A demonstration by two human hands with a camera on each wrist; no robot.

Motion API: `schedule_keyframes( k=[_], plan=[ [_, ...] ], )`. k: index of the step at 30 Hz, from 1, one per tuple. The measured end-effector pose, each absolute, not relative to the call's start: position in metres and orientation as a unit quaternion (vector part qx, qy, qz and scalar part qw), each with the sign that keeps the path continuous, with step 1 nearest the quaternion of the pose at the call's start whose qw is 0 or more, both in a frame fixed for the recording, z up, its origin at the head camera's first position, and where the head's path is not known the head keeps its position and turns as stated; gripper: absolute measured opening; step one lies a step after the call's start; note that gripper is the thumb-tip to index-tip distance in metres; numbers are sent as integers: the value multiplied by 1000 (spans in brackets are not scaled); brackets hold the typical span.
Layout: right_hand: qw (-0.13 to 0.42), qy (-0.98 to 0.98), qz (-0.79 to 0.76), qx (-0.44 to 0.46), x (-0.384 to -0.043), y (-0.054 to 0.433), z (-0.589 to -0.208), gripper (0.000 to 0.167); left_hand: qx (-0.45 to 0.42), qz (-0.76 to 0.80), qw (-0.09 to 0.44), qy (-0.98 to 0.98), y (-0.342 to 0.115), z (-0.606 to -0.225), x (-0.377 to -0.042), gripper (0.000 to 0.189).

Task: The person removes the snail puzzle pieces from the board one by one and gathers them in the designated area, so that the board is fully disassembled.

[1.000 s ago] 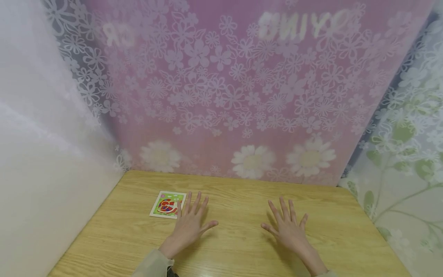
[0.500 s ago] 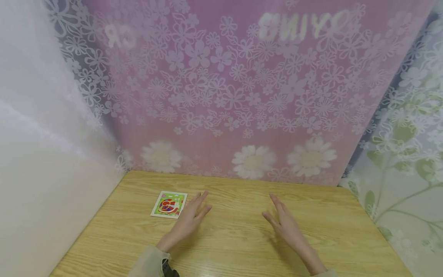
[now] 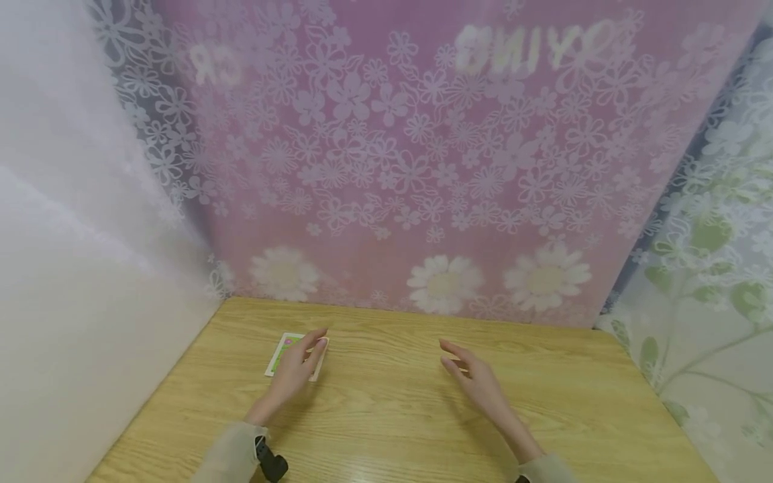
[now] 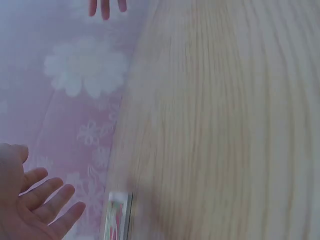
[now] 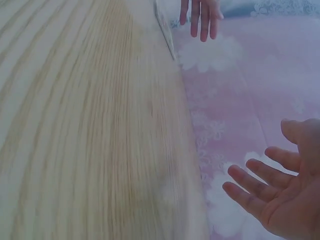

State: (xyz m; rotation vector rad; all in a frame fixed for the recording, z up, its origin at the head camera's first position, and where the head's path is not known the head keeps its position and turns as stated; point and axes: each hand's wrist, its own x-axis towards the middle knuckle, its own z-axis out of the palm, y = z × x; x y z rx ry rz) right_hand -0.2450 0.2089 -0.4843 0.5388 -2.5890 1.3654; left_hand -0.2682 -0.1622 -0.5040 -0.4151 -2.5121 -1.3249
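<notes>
Although all visible fingers (image 5: 251, 184) stand apart, slightly bent and gripping nothing, the left hand (image 3: 292, 369) overhangs and partly hides the picture board (image 3: 284, 347), which lies flat, evidently borne by the wooden table (image 3: 392, 422) alone; the right hand (image 3: 477, 380) hangs well apart.

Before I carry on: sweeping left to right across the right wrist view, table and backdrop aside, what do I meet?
Picture card, seen nearly edge-on → left hand → right hand.
</notes>
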Motion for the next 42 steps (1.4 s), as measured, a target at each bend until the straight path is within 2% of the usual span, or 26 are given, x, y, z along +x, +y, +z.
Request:
schedule_keyframes(
  k=[5,20,31,42],
  plan=[
    [50,-844,497,196,-249,192,-486,44,-112,-455,144,-872,-187,-507,-276,39],
    [-40,-788,586,186,-256,141,-496,47,-23,-424,121,-897,-242,-514,-284,34],
    [-72,-762,618,181,-263,109,-495,49,19,-448,55,-892,-254,-513,-292,35],
    [-146,-715,663,163,-271,86,-495,50,36,-463,20,-886,-253,-507,-298,35]
  ],
)
